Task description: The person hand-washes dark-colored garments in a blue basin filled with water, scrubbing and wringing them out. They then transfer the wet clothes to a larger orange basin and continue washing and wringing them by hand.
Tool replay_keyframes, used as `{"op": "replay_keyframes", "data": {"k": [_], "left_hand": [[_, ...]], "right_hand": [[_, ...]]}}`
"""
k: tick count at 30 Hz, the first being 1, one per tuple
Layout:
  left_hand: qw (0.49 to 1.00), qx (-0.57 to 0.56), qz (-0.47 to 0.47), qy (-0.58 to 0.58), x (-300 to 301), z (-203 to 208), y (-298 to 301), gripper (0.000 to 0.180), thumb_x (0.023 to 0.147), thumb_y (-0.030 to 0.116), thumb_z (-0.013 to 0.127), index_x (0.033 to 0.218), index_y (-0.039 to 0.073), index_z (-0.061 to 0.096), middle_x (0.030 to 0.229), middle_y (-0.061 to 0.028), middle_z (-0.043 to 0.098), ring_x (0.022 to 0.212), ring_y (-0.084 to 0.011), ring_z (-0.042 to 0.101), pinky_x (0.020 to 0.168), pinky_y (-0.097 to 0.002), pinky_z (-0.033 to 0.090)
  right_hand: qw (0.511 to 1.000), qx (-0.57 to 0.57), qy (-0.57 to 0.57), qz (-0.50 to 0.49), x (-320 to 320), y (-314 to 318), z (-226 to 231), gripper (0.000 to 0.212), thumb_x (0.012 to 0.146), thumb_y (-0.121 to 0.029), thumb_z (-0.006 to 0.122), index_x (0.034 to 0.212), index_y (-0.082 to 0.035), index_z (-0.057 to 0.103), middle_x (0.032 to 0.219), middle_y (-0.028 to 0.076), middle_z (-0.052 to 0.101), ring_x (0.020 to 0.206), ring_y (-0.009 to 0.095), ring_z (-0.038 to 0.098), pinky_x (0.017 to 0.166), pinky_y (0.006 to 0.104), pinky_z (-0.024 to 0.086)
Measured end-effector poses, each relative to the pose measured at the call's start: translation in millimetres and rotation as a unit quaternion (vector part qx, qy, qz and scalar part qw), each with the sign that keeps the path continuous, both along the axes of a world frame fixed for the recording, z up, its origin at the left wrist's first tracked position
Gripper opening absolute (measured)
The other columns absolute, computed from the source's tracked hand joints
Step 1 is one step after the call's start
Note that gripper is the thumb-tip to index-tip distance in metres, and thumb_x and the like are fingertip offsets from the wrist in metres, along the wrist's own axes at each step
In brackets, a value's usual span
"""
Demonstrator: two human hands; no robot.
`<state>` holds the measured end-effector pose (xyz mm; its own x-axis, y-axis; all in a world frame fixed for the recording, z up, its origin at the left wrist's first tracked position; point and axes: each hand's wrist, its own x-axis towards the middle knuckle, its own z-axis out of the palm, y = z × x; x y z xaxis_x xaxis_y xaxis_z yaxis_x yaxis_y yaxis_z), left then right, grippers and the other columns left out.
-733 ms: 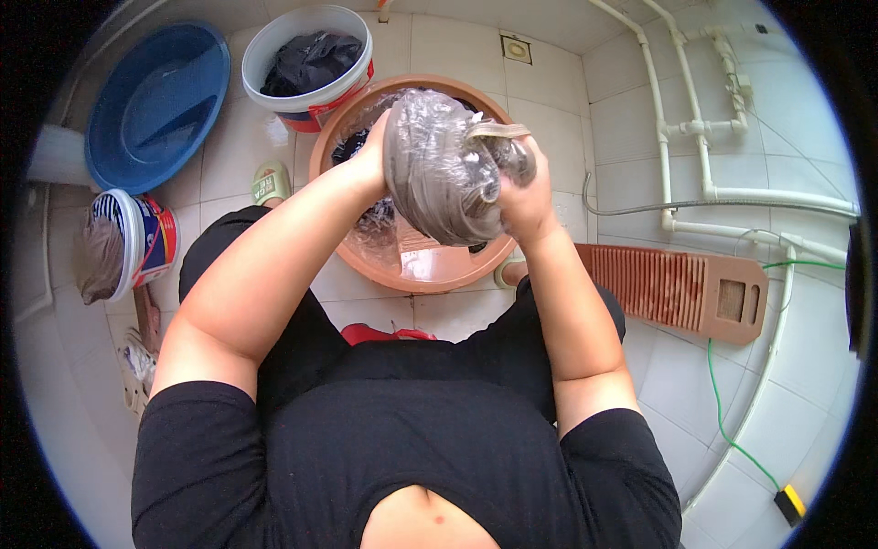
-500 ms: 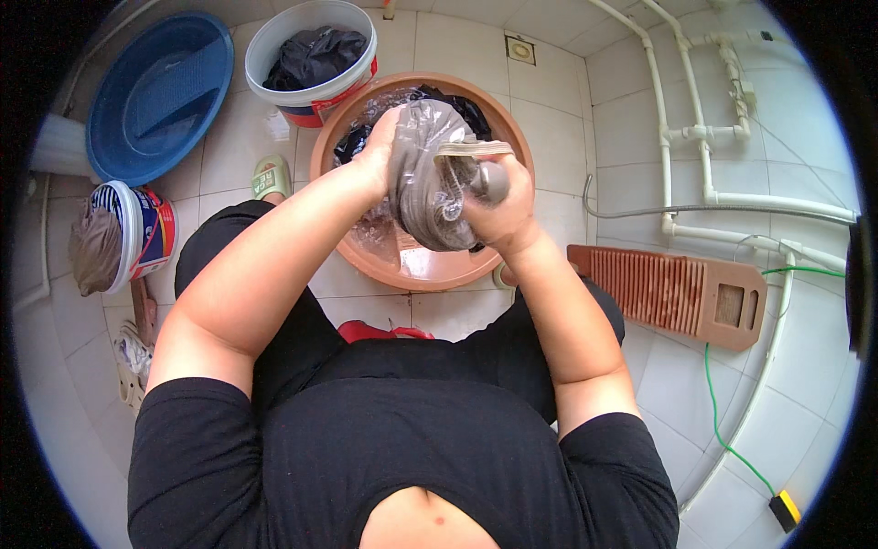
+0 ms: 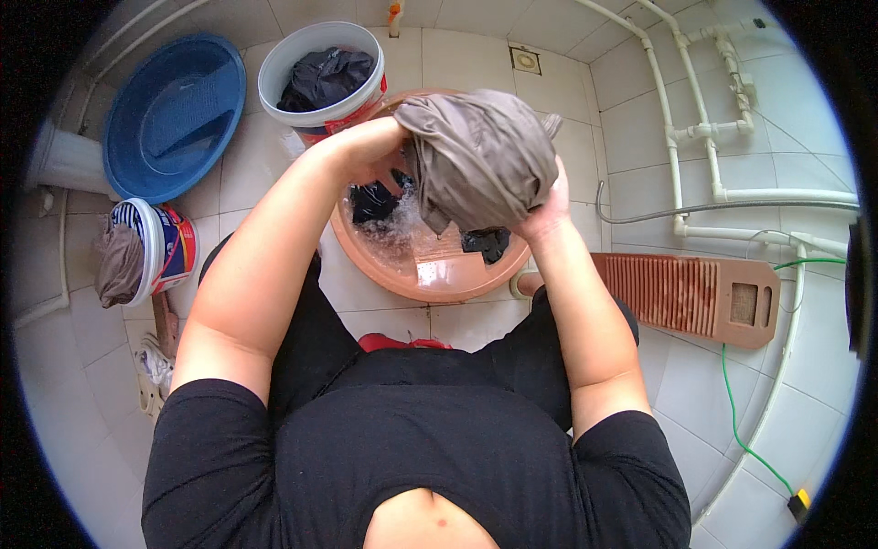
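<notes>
A bunched grey-brown wet garment (image 3: 485, 160) is held up over the orange-brown wash basin (image 3: 384, 279); what kind of garment it is cannot be told. My left hand (image 3: 377, 148) grips its left edge, the fingers partly behind the cloth and pointing down. My right hand (image 3: 547, 212) supports its lower right side, with most fingers hidden under the cloth. Below, the basin holds sudsy water, dark wet cloth (image 3: 373, 201) and a ribbed washboard slope (image 3: 448, 261).
A white bucket (image 3: 274, 82) with dark cloth stands behind the basin. To the left are a blue basin (image 3: 229, 128) and a bucket (image 3: 178, 242) with clothes. A brown washboard (image 3: 658, 288) lies at right, near wall pipes (image 3: 666, 119) and a green cord (image 3: 732, 412).
The garment has turned over and spread into a wider bundle, hiding its waistband-like edge. My hands have moved apart, the right one now lower on its side.
</notes>
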<state>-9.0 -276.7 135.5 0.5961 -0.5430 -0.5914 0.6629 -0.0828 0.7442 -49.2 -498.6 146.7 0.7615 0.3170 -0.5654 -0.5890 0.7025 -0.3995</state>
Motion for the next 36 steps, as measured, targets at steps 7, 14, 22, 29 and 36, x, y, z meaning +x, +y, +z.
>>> {"op": "replay_keyframes", "data": {"k": [7, 14, 22, 29, 36], "left_hand": [[0.900, -0.408, 0.144, 0.053, -8, 12, 21, 0.044, 0.089, 0.031, 0.035, 0.120, 0.002, 0.047, 0.120, -0.0150, 0.050, 0.112, -0.0300, 0.048, 0.093, -0.0524, 0.035], [0.820, -0.545, 0.138, -0.105, 20, 85, 63, 0.042, 0.089, 0.024, 0.030, 0.120, 0.001, 0.047, 0.127, -0.0153, 0.046, 0.119, -0.0302, 0.041, 0.100, -0.0457, 0.031], [0.812, -0.502, 0.158, -0.252, 63, 124, 103, 0.042, 0.089, 0.022, 0.032, 0.122, -0.001, 0.043, 0.129, -0.0182, 0.041, 0.121, -0.0355, 0.036, 0.100, -0.0538, 0.027], [0.870, -0.021, 0.488, -0.059, 84, 40, 120, 0.047, 0.089, 0.016, 0.035, 0.134, 0.006, 0.025, 0.142, -0.0147, 0.019, 0.128, -0.0369, 0.022, 0.101, -0.0589, 0.021], [0.869, -0.055, 0.485, 0.076, 22, 15, 48, 0.055, 0.087, 0.016, 0.042, 0.136, 0.009, 0.018, 0.140, -0.0169, 0.017, 0.129, -0.0354, 0.020, 0.100, -0.0560, 0.026]], "right_hand": [[0.997, 0.001, -0.070, 0.016, 3, 0, 23, 0.062, 0.087, -0.055, 0.026, 0.127, -0.010, 0.041, 0.131, 0.011, 0.040, 0.118, 0.029, 0.041, 0.098, 0.0454, 0.033], [0.995, -0.074, -0.043, 0.046, 17, -9, 7, 0.063, 0.088, -0.051, 0.028, 0.129, -0.003, 0.029, 0.118, 0.022, 0.046, 0.103, 0.034, 0.050, 0.078, 0.0455, 0.048], [0.995, -0.079, -0.065, 0.004, 16, -26, 9, 0.041, 0.089, -0.039, 0.037, 0.108, -0.004, 0.046, 0.101, 0.015, 0.057, 0.086, 0.025, 0.058, 0.071, 0.0381, 0.050], [0.995, -0.083, -0.062, 0.006, 14, -26, 5, 0.033, 0.087, -0.034, 0.043, 0.102, -0.006, 0.051, 0.095, 0.012, 0.059, 0.082, 0.022, 0.059, 0.070, 0.0363, 0.050], [0.985, -0.156, -0.079, 0.011, 11, -40, -2, 0.029, 0.087, -0.031, 0.044, 0.101, -0.006, 0.053, 0.094, 0.010, 0.060, 0.082, 0.020, 0.059, 0.068, 0.0340, 0.050]]}}
